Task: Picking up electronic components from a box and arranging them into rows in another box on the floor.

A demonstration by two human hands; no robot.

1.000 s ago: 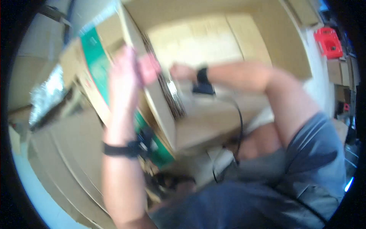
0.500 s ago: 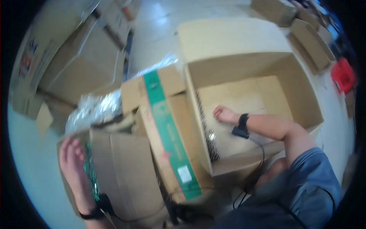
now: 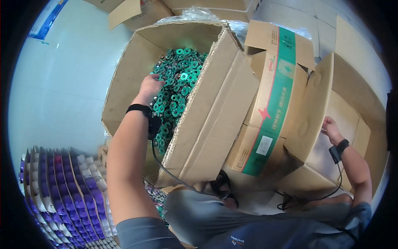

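Observation:
My left hand (image 3: 151,88) reaches into a tall open cardboard box (image 3: 215,103) and touches a heap of small green ring-shaped parts (image 3: 174,93), some with dark metal showing. Its fingers are bent together at the edge of the heap, and whatever is in them is hidden. To the right, my right hand (image 3: 331,126) is inside a second open carton (image 3: 317,108), near its left wall. The fingers there are curled closed, and I cannot make out anything in them. Both wrists wear a black band with a small cabled device.
Between the two boxes stands a taped carton (image 3: 244,145) with a green printed strip (image 3: 275,99). Purple and white pieces sit in rows between cardboard dividers (image 3: 62,195) at lower left. Clear plastic wrap (image 3: 195,14) and more cartons (image 3: 211,5) lie beyond. A black cable (image 3: 170,172) hangs from the left wrist.
My view has swung left, bringing the heap of green parts into full sight. My left hand has gone from the box's side to the heap. My right hand stays in the right carton.

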